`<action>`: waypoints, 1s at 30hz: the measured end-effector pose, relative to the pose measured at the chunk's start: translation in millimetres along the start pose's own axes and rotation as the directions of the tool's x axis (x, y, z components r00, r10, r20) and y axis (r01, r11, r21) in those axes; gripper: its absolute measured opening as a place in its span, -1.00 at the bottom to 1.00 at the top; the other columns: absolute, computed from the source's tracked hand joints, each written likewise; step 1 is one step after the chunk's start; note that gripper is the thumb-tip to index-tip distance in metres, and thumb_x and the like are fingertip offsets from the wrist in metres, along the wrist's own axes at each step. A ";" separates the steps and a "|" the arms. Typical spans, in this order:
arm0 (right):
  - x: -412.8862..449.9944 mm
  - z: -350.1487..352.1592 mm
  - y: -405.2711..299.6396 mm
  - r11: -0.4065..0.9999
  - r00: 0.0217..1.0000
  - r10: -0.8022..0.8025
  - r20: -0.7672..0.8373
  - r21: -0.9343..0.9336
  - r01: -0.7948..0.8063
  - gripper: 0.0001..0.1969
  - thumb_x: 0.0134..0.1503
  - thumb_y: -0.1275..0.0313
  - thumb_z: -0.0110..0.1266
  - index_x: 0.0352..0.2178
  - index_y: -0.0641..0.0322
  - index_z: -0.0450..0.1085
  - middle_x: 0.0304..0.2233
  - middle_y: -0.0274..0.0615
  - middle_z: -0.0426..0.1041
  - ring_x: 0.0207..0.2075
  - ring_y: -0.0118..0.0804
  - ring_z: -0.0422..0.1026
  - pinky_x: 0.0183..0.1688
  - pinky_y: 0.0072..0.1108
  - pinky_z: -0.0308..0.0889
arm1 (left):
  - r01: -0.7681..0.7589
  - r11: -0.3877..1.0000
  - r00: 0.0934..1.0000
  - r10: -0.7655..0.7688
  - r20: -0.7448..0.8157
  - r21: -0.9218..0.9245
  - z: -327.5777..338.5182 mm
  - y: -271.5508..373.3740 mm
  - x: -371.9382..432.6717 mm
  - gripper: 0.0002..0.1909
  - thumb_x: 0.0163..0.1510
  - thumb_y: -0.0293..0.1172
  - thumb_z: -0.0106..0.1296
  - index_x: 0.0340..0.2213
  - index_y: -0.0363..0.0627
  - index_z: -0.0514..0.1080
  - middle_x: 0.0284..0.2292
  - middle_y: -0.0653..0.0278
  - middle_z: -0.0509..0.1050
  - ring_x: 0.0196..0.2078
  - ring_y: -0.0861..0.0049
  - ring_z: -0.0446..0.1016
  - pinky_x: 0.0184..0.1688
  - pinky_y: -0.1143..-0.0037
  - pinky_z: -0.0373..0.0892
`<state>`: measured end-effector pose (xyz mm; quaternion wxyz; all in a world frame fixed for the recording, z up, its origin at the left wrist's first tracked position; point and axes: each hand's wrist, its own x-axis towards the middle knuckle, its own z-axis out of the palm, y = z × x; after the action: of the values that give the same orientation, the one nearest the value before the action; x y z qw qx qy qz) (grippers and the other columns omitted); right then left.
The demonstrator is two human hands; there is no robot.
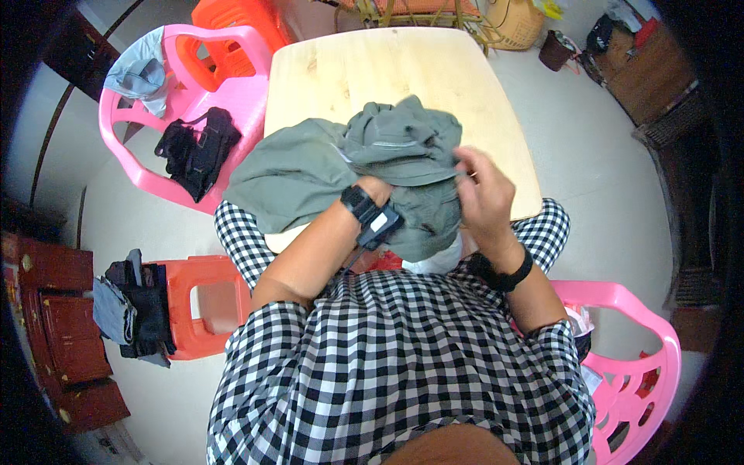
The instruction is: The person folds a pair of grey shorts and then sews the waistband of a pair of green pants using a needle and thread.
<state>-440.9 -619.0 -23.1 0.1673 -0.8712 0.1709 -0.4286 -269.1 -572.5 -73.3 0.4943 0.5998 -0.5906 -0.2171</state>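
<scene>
A grey-green cloth garment [296, 168] lies bunched over the near part of a pale wooden table [383, 70], its lower folds hanging past the front edge. Its raised, crumpled part [401, 139] shows a light seam line. My left hand [375, 187] reaches in under this part; the fingers are hidden by the cloth, so their grip does not show. At the right edge of the bundle, my right hand [485, 192] has curled, slightly blurred fingers on the cloth's edge and wears a ring.
Left of the table, a pink plastic chair [136, 165] carries a black garment [203, 151] and a light blue one [139, 75]. Folded dark clothes [145, 302] lie on a red plastic stool [180, 343]. Another pink chair [662, 343] stands at right.
</scene>
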 end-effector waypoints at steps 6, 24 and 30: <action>10.2 -3.5 18.9 0.996 0.997 -0.070 -0.038 -0.064 0.068 -0.77 -0.16 0.71 -0.06 -0.41 0.25 0.38 -0.49 -0.08 0.42 -0.47 -0.06 0.45 -0.43 -0.37 0.36 | 0.084 0.995 0.986 -0.075 0.148 -0.056 10.0 3.3 -7.3 -0.73 -0.01 -0.43 0.01 -0.26 -0.30 0.45 -0.30 0.14 0.51 -0.22 0.35 0.43 -0.14 0.45 0.35; -32.1 -99.4 230.2 0.727 0.743 0.368 -0.559 -0.324 -0.605 -0.95 0.01 0.45 0.06 -0.52 0.01 0.42 -0.63 -0.17 0.44 -0.60 -0.14 0.44 -0.53 -0.38 0.27 | -0.133 0.633 0.817 -0.366 -0.446 -0.763 -273.2 8.2 -58.7 -0.51 -0.02 -0.67 -0.17 0.01 -0.29 0.25 -0.14 0.04 0.44 -0.11 0.18 0.46 0.09 0.23 0.35; -26.0 -69.1 221.1 0.746 0.717 0.446 -0.536 -0.220 -0.629 -0.95 0.00 0.47 0.05 -0.51 0.02 0.41 -0.63 -0.27 0.46 -0.57 -0.23 0.43 -0.49 -0.41 0.28 | -0.190 0.611 0.795 -0.364 -0.486 -0.768 -346.2 -28.5 -79.7 -0.49 0.02 -0.67 -0.10 0.06 -0.23 0.26 -0.08 0.00 0.41 0.00 0.17 0.41 0.18 0.15 0.23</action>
<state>-545.5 -813.4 -98.1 0.0672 -0.6719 0.5366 -0.5061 20.7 -387.7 21.1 0.8534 0.3865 -0.2138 -0.2768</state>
